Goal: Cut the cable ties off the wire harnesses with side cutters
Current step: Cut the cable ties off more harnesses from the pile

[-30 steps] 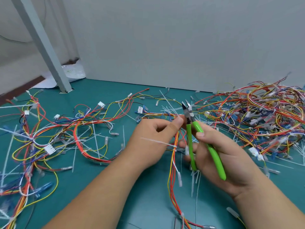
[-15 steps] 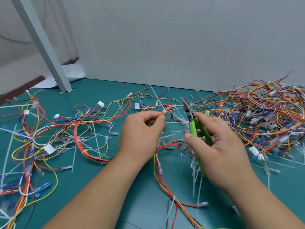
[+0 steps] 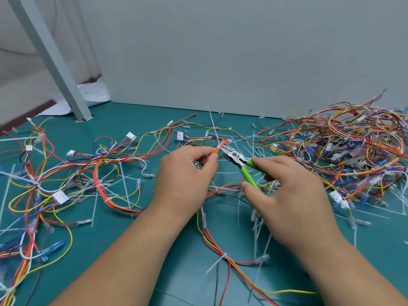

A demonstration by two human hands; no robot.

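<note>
1. Left of frame: loose wire harnesses (image 3: 66,180) sprawl on the green mat (image 3: 132,250).
2. Centre: the left hand (image 3: 185,180) pinches a red-orange wire bundle (image 3: 213,152) between thumb and fingertips, beside its white cable tie (image 3: 218,147).
3. Right of centre: the right hand (image 3: 293,195) grips the green-handled side cutters (image 3: 238,160), with the blade tips at that tie.
4. Far right: a tangled harness pile (image 3: 353,151).

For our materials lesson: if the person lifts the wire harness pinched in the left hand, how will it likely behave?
Probably floppy: the wire harness curves loosely across the mat below the left hand. Likely light, since fingers alone pinch it. It may snag, lying among loose cable ties.
</note>
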